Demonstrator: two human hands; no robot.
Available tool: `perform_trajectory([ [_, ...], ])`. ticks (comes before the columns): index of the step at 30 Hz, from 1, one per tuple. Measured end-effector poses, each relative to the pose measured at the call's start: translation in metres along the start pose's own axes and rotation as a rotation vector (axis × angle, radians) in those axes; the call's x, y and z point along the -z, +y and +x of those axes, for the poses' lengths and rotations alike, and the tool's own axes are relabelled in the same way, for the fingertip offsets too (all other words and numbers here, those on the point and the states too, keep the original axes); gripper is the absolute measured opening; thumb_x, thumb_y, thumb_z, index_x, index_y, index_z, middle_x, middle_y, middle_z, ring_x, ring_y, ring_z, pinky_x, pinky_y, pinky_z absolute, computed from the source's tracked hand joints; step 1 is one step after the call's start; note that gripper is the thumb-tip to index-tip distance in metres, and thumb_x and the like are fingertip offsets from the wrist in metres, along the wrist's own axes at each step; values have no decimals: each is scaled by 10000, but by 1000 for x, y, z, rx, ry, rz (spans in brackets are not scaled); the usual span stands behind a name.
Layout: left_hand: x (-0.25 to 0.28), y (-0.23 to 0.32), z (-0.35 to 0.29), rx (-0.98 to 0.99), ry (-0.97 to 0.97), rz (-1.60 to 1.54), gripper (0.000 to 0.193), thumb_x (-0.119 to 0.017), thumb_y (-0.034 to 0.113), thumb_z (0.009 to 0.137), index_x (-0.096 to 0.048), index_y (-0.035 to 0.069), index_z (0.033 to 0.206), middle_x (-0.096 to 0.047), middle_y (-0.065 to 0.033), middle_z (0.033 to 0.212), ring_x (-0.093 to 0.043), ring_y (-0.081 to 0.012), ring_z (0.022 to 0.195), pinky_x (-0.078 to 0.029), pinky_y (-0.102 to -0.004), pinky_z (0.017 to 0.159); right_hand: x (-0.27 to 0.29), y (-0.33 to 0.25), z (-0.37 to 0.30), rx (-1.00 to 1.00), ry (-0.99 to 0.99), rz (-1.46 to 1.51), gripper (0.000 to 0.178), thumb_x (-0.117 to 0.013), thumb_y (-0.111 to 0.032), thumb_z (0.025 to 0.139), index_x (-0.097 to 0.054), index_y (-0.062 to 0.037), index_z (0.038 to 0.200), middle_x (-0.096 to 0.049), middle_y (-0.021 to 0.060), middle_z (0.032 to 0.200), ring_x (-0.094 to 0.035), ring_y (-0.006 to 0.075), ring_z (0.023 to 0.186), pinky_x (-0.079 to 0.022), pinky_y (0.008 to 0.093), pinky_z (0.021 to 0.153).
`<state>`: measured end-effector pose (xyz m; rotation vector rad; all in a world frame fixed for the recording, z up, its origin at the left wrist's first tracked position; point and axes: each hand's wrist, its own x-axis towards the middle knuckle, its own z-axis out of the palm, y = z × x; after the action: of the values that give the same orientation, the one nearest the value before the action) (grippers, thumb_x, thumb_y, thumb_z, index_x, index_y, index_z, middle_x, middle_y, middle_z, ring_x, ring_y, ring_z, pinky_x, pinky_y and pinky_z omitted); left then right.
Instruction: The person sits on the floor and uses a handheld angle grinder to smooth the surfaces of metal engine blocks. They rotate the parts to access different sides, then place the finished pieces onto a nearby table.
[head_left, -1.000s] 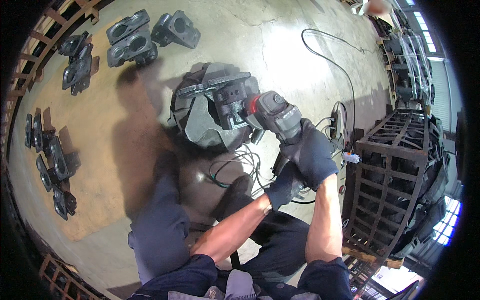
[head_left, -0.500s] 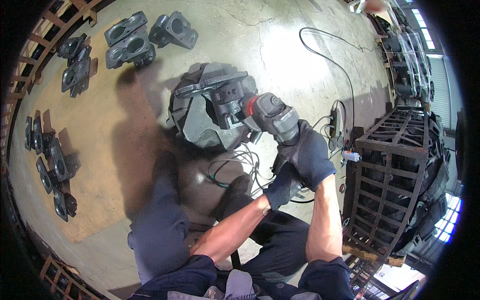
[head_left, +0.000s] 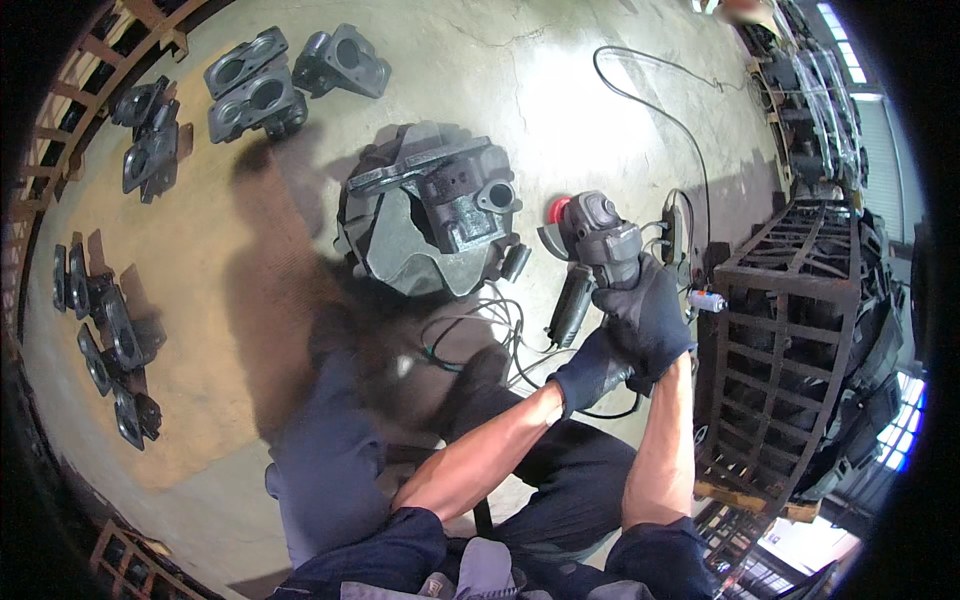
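My gloved right hand [head_left: 650, 318] wraps round the body of a grey angle grinder [head_left: 608, 245], whose red disc [head_left: 558, 210] points up and left. My gloved left hand [head_left: 592, 370] is closed at the tool's rear end, just below the right; its fingertips are partly hidden. Left of the grinder, and apart from it, a dark metal casting [head_left: 465, 205] with a round flanged opening rests on a rough grey block [head_left: 425, 268]. A black cylindrical tool [head_left: 570, 305] lies on the floor beside the grinder.
Several similar castings [head_left: 245, 95] stand at the far left and along a tan floor sheet [head_left: 190, 370]. Looped cables [head_left: 480, 325] lie before my feet. A power strip [head_left: 674, 235], a spray can [head_left: 708, 301] and a metal crate [head_left: 780, 350] are on the right.
Both hands have drawn the grinder right and slightly down, away from the casting. The casting's round flanged opening and the black cylindrical tool now show more fully.
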<state>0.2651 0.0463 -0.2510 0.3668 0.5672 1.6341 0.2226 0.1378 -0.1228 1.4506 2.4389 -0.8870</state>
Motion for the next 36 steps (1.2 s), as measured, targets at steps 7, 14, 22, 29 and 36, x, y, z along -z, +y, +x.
perform_trajectory([
  [7, 6, 29, -10, -45, 10, 218, 403, -689, 124, 919, -572, -12, 1280, -638, -124, 1301, -569, -186, 1210, -436, -332, 1070, -2, -28, -8, 82, 51, -42, 553, -744, -287, 718, -605, 28, 1151, -727, 249, 926, -728, 396, 911, -567, 434, 794],
  [14, 18, 42, -13, 147, -25, -64, 537, -460, 46, 1051, -252, 22, 1545, -405, -133, 1536, -434, -225, 1400, -398, -366, 1175, -9, -44, -2, 81, 20, -216, 563, -754, -273, 716, -601, 16, 1174, -722, 258, 935, -718, 412, 905, -570, 445, 813],
  [22, 10, 57, -9, 192, 114, -331, 416, -476, 136, 1074, -401, 18, 1466, -512, -86, 1427, -522, -183, 1275, -466, -317, 1085, -11, -54, 1, 30, 69, -290, 548, -761, -259, 701, -617, -13, 1168, -730, 227, 945, -721, 393, 905, -571, 436, 814],
  [29, 22, 26, -11, 75, 63, -236, 398, -487, 117, 1066, -431, 11, 1445, -530, -68, 1395, -539, -163, 1233, -481, -306, 1050, -16, -51, 2, 82, 18, -257, 576, -758, -257, 710, -609, -3, 1205, -730, 227, 965, -722, 388, 915, -573, 436, 827],
  [36, 19, 34, -2, 172, 90, -534, 446, -484, 112, 1066, -386, 4, 1488, -483, -77, 1455, -502, -157, 1282, -451, -310, 1084, -11, -49, 5, 42, 67, -270, 552, -769, -265, 708, -616, -11, 1174, -733, 223, 946, -722, 386, 907, -572, 435, 813],
])
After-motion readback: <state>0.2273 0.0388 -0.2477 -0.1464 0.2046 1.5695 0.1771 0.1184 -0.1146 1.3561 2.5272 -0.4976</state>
